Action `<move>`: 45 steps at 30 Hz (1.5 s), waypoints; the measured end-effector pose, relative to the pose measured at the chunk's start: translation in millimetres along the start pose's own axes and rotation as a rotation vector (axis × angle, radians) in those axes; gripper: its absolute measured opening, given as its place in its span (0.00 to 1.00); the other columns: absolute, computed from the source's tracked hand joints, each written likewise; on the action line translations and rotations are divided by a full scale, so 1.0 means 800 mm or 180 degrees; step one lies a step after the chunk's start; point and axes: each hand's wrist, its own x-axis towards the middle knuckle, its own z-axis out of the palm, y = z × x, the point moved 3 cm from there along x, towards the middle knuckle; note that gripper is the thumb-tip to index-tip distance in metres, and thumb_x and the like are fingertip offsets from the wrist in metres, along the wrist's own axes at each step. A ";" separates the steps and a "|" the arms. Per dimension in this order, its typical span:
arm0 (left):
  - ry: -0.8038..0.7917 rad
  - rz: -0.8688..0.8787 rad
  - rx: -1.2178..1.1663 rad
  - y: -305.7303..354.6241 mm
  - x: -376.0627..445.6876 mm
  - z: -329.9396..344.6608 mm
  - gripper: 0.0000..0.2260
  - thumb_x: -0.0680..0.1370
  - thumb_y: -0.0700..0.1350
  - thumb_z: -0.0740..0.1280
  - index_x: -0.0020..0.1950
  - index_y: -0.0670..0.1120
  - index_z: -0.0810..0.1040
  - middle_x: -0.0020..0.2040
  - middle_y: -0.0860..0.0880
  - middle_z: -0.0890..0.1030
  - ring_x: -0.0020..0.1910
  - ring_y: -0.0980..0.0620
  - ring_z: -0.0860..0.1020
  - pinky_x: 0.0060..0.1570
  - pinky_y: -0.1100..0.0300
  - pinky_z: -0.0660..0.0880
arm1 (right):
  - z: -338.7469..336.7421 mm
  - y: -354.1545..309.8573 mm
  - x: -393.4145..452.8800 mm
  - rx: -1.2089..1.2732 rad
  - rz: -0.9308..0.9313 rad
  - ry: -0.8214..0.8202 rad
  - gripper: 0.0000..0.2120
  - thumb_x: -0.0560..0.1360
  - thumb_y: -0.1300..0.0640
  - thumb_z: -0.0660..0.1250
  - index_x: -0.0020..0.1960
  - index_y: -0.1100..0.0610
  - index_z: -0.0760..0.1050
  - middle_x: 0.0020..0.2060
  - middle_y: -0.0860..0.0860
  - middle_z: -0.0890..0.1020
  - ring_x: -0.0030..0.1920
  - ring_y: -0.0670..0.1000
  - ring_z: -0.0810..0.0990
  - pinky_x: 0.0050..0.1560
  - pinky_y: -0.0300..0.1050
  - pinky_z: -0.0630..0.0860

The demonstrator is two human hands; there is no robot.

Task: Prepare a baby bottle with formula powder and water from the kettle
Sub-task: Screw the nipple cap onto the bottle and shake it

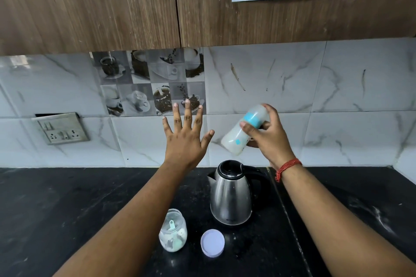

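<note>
Holding the baby bottle (245, 129) up in your right hand (269, 136), you have it well above the counter, in front of the tiled wall and over the kettle (231, 195). Your fingers and thumb wrap around its middle, over the blue band, and the bottle lies tilted, one end up toward the right and the other down to the left. Its contents look milky white, so by my reading powder and water are both already in and you are shaking or mixing; the blur on the bottle fits that, though I cannot tell from this view whether the teat and cap are on.

Your left hand (185, 139) is raised beside it, fingers spread straight, palm toward the wall, gripping nothing and not touching the bottle.

Below, the steel kettle stands upright on the black counter (56, 204) with its top open or lidless; its dark mouth shows. Just in front, to the left, the formula jar (172, 230) stands open with a pale green scoop (172, 225) inside and white powder low in it. Its white lid (212, 243) lies flat on the counter between jar and kettle, apart from both.

What seems left: finish mixing, set the bottle down, and put the lid back on the jar.
</note>
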 end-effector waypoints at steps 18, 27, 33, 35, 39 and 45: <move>-0.0023 0.0025 0.0049 0.003 0.001 -0.001 0.33 0.82 0.68 0.38 0.83 0.55 0.35 0.83 0.46 0.31 0.81 0.39 0.31 0.78 0.31 0.39 | 0.000 -0.014 0.003 -0.0046 -0.0021 -0.0001 0.32 0.73 0.54 0.77 0.70 0.43 0.65 0.53 0.52 0.80 0.52 0.54 0.85 0.45 0.54 0.85; -0.0018 0.0025 0.0044 0.002 0.004 -0.002 0.34 0.82 0.68 0.39 0.83 0.55 0.35 0.83 0.46 0.32 0.82 0.39 0.31 0.78 0.31 0.39 | -0.009 -0.011 0.004 -0.0052 -0.0055 0.0333 0.32 0.73 0.54 0.78 0.71 0.44 0.65 0.52 0.53 0.81 0.50 0.53 0.85 0.43 0.53 0.86; -0.0032 0.0036 0.0035 0.005 0.002 -0.003 0.34 0.82 0.68 0.40 0.84 0.54 0.36 0.83 0.46 0.31 0.82 0.39 0.32 0.78 0.31 0.40 | -0.013 -0.018 -0.001 -0.0022 -0.0242 0.0585 0.33 0.73 0.53 0.77 0.72 0.44 0.65 0.53 0.53 0.81 0.47 0.47 0.86 0.42 0.51 0.85; -0.0032 0.0026 0.0039 0.006 0.003 -0.002 0.34 0.82 0.68 0.39 0.83 0.54 0.36 0.83 0.46 0.31 0.82 0.39 0.32 0.78 0.31 0.40 | -0.019 -0.018 -0.001 0.0210 -0.0320 0.0816 0.33 0.74 0.54 0.76 0.73 0.46 0.62 0.55 0.54 0.81 0.46 0.46 0.86 0.43 0.52 0.85; -0.0022 0.0058 0.0036 0.007 0.002 -0.002 0.34 0.82 0.68 0.39 0.84 0.54 0.36 0.81 0.47 0.29 0.81 0.39 0.31 0.78 0.31 0.40 | -0.008 -0.013 -0.004 -0.0243 -0.0230 0.0372 0.33 0.73 0.52 0.78 0.72 0.44 0.66 0.51 0.52 0.81 0.47 0.49 0.85 0.42 0.50 0.86; -0.0056 0.0070 0.0059 0.010 0.006 -0.004 0.34 0.81 0.68 0.38 0.84 0.55 0.35 0.82 0.47 0.30 0.80 0.40 0.29 0.78 0.32 0.39 | 0.001 -0.019 0.002 -0.0487 -0.0142 -0.0114 0.32 0.73 0.53 0.77 0.71 0.43 0.65 0.53 0.53 0.80 0.50 0.51 0.84 0.43 0.50 0.86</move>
